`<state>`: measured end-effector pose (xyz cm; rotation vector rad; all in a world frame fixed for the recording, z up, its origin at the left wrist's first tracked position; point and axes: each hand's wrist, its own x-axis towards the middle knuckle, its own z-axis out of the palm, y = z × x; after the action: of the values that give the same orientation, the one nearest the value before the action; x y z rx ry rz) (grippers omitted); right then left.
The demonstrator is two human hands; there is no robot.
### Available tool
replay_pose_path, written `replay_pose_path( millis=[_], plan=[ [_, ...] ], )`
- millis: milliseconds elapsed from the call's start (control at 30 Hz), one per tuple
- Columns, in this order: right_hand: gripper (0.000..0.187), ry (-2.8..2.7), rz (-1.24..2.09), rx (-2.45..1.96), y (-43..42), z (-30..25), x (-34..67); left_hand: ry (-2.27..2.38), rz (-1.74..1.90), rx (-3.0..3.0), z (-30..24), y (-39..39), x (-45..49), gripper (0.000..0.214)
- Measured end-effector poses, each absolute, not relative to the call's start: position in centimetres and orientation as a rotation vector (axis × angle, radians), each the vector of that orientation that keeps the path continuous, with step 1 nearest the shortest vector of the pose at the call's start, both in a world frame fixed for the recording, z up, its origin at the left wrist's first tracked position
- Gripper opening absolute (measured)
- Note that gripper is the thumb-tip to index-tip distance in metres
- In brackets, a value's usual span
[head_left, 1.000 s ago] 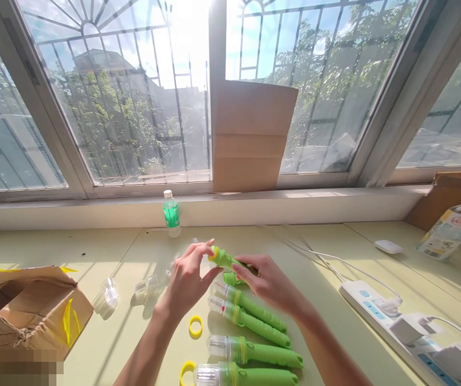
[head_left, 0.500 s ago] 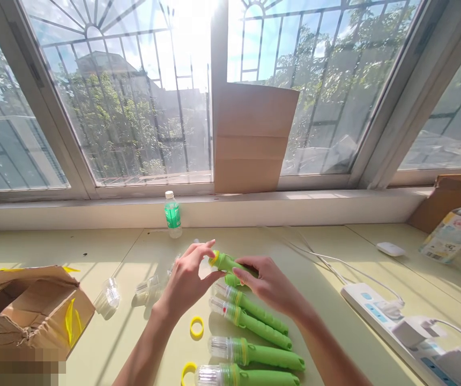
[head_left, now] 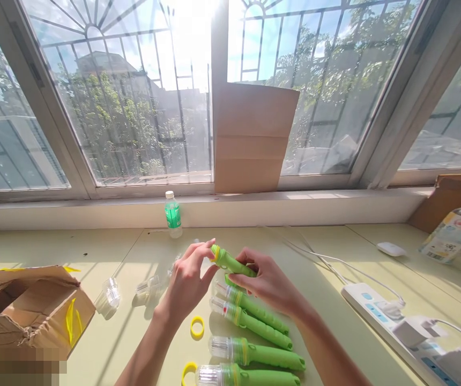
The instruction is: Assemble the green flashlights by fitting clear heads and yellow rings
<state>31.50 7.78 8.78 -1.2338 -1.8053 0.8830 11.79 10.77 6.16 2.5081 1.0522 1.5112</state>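
Observation:
Raised above the table is a green flashlight body (head_left: 230,262) with a yellow ring at its left end. My right hand (head_left: 268,279) has its fingers wrapped round the lower right part of it. My left hand (head_left: 190,265) pinches the ringed end, thumb below and fingers above. Under my hands several green flashlights with clear caps lie in a row, one of them (head_left: 270,356) near the front. To their left are a loose yellow ring (head_left: 197,327) and another yellow ring (head_left: 189,370). Clear caps, such as this clear cap (head_left: 112,292), lie left of my left hand.
An open cardboard box (head_left: 49,311) stands at the left. A green-labelled bottle (head_left: 173,214) is by the windowsill. On the right lie a white power strip (head_left: 367,303) with plugs and cables, a small white object (head_left: 391,249) and a large labelled bottle (head_left: 453,233).
The flashlight body has tilted more, its right end lower. My right hand has shifted its hold slightly, curling its fingers and moving its thumb. My left hand stays almost in place.

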Motion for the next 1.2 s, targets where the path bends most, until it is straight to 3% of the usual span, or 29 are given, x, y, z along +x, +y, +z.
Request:
replay_pose_path(
  millis=[233, 367, 500, 733, 867, 1033, 1200],
  plan=[
    [0.038, -1.904, 0.766, -1.254, 7.76, 9.08, 31.58, 1.047, 1.499, 2.487, 5.29, 11.34, 12.05, 0.020],
    [0.022, -1.891, 0.900, -1.237, 7.82, 8.71, 31.45, 1.027, 1.514, 2.498, 5.23, 11.47, 11.99, 0.020],
    [0.019, -1.845, 0.950, -1.246, 7.85, 8.65, 31.75, 0.995, 1.572, 2.526, 5.55, 11.33, 12.09, 0.016],
    [0.033, -1.958, 0.832, -1.257, 8.07, 8.60, 32.10, 1.017, 1.510, 2.573, 5.39, 11.47, 12.21, 0.015],
    [0.020, -1.907, 0.924, -1.248, 8.03, 8.51, 32.07, 0.997, 1.460, 2.527, 5.41, 11.46, 12.06, 0.018],
    [0.022, -1.818, 1.067, -1.227, 7.99, 8.51, 31.86, 0.996, 1.443, 2.559, 5.67, 11.33, 11.81, 0.019],
    [0.029, -1.904, 0.813, -1.212, 8.10, 8.72, 31.80, 0.984, 1.466, 2.612, 5.71, 11.21, 11.86, 0.012]
  ],
)
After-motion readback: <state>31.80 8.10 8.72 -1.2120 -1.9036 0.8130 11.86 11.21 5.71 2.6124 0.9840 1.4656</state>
